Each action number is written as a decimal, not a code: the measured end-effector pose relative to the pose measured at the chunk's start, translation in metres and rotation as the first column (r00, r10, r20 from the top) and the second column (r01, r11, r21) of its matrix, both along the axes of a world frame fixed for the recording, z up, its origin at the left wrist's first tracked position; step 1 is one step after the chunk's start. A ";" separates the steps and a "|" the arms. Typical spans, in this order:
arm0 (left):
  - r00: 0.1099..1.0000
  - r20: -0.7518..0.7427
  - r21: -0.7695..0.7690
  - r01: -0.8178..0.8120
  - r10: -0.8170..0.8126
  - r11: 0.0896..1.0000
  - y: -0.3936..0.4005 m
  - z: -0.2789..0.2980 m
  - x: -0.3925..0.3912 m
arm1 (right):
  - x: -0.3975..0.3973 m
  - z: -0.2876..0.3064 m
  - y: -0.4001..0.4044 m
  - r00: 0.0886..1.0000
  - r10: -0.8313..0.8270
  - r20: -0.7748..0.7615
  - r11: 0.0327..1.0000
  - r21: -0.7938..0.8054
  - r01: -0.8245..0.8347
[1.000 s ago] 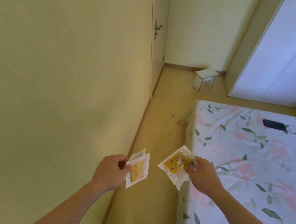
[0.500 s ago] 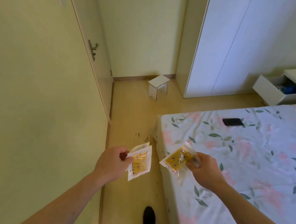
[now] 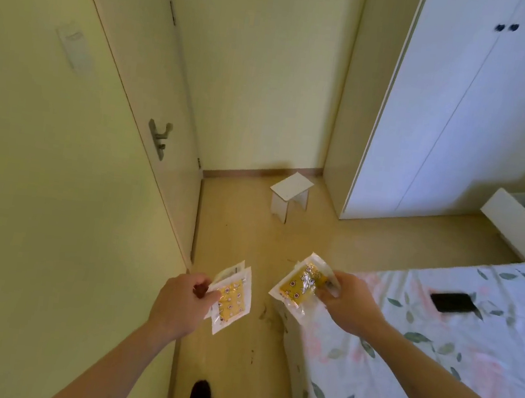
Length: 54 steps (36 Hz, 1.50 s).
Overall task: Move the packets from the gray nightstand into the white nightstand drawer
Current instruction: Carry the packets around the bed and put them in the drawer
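**Operator:** At left of the aisle between wall and bed, what is the transfer status?

**Inspector:** The left hand [image 3: 182, 302] pinches a small stack of packets [image 3: 232, 296] by one edge, thumb on top. At least two sheets are fanned, held over the floor [image 3: 243, 236]. To its right, the right hand [image 3: 346, 301] grips a second bundle of packets [image 3: 301, 284], fingers curled round its near end, just beside the corner of the bed [image 3: 434, 355]. Neither hand is free.

**Operator:** Judged progress?

**Inspector:** Pickup appears complete for these packets; delivery is not. They are in transit, well apart from the destination. The white nightstand drawer [image 3: 522, 229] stands pulled out at the far right, beyond the wardrobe [image 3: 466, 108]. Remaining steps, by judgement: walk past the stool [image 3: 290, 195], reach the drawer, release both bundles into it.

**Operator:** What cannot be confirmed?

**Inspector:** The gray nightstand is not in view, so whether more packets remain there cannot be told. The exact packet count in either hand is unclear, since the sheets overlap. The drawer is cut off by the frame edge; something blue lies inside it, but its identity is unreadable. The nightstand body above the drawer shows only a corner. A dark flat object [image 3: 453, 302] on the bed looks like a phone, unconfirmed.
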<state>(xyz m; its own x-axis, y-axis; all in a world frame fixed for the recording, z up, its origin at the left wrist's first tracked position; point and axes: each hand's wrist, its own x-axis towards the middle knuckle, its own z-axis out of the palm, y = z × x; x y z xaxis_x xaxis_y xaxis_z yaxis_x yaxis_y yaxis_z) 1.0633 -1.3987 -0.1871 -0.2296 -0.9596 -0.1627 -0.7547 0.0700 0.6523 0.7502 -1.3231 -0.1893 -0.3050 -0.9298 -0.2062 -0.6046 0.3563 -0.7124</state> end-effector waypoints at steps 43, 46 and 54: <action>0.891 -0.030 0.001 0.454 -0.454 0.891 -0.667 -0.017 -0.384 | -0.298 -0.032 -0.510 0.868 -0.492 0.060 0.870 0.078 0.488; 0.870 -0.019 0.044 0.492 -0.492 0.869 -0.701 -0.023 -0.423 | -0.331 -0.036 -0.535 0.851 -0.522 0.058 0.852 0.080 0.517; 0.785 -0.033 0.054 0.620 -0.619 0.783 -0.795 -0.024 -0.552 | -0.418 -0.044 -0.590 0.758 -0.649 0.057 0.760 0.081 0.645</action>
<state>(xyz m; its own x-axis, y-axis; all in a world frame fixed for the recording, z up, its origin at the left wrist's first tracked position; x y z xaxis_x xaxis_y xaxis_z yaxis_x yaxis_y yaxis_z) 0.5114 -2.1939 -0.2115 -0.7737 -0.5988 -0.2069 -0.5541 0.4812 0.6793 0.3321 -1.9135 -0.2328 -0.8110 -0.5037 -0.2975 -0.1607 0.6808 -0.7146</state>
